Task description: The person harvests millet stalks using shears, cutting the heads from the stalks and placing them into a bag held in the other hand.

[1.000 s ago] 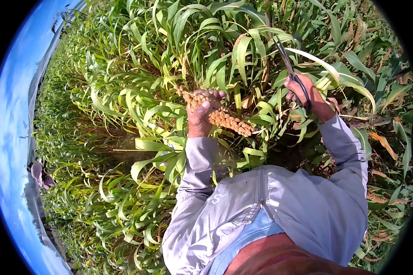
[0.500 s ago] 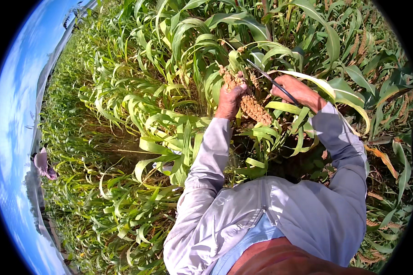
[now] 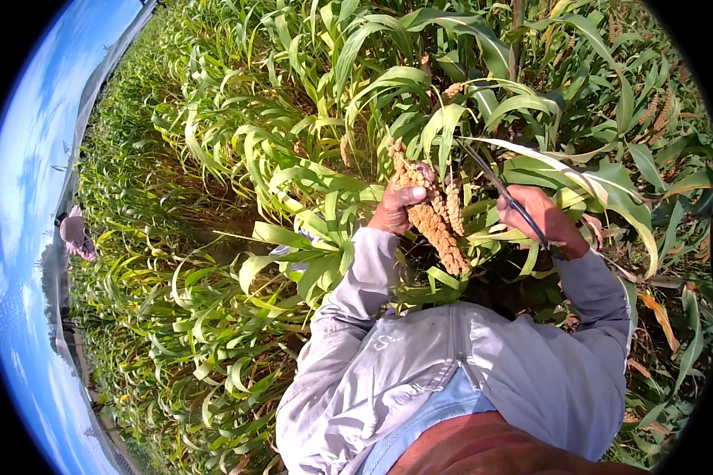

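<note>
My left hand (image 3: 396, 207) grips a bundle of golden-brown millet ears (image 3: 430, 210), held up in front of my chest. The ears stick out above and below my fist. My right hand (image 3: 540, 218) is shut on a thin dark sickle (image 3: 499, 188), whose curved blade points up and left toward the ears, just to their right. Both arms wear pale grey sleeves (image 3: 348, 293). Tall green millet plants (image 3: 388, 87) stand right behind my hands.
Dense green leaves surround me on all sides. More ripe ears (image 3: 659, 111) show at the far right among the stalks. Another person in a pink hat (image 3: 75, 233) stands at the field's far left edge. Dry brown leaves (image 3: 657, 313) hang at my right.
My left hand carried the bundle of ears up and to the right, closer to the standing plants. My right hand with the sickle stayed near the same stalks, now beside the bundle.
</note>
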### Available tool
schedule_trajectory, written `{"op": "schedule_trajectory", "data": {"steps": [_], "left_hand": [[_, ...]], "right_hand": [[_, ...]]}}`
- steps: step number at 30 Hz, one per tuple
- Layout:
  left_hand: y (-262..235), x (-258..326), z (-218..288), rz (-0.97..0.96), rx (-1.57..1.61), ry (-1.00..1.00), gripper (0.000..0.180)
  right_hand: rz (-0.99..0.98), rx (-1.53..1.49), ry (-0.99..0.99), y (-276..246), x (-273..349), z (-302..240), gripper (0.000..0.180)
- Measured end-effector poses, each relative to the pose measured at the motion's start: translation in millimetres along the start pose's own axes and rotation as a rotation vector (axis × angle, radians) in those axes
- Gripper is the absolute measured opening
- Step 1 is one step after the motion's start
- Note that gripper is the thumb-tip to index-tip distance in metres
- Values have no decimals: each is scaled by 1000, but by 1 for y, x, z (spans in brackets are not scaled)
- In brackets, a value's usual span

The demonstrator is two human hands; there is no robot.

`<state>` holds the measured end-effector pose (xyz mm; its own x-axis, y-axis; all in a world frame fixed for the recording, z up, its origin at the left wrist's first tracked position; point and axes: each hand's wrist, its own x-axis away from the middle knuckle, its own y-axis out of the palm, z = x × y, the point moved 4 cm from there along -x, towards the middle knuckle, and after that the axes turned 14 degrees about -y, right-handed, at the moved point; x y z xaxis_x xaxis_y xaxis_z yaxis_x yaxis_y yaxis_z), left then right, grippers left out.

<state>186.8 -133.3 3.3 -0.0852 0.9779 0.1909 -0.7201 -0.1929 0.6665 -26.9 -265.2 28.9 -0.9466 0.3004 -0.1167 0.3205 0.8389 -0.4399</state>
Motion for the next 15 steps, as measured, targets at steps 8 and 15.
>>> {"op": "schedule_trajectory", "data": {"steps": [8,15], "left_hand": [[19,34,-29,-410,177,-197,39],[-22,110,6,-376,302,-78,33]], "right_hand": [[11,108,-80,38,-28,-46,12],[-244,-299,123,72,-43,-84,19]]}}
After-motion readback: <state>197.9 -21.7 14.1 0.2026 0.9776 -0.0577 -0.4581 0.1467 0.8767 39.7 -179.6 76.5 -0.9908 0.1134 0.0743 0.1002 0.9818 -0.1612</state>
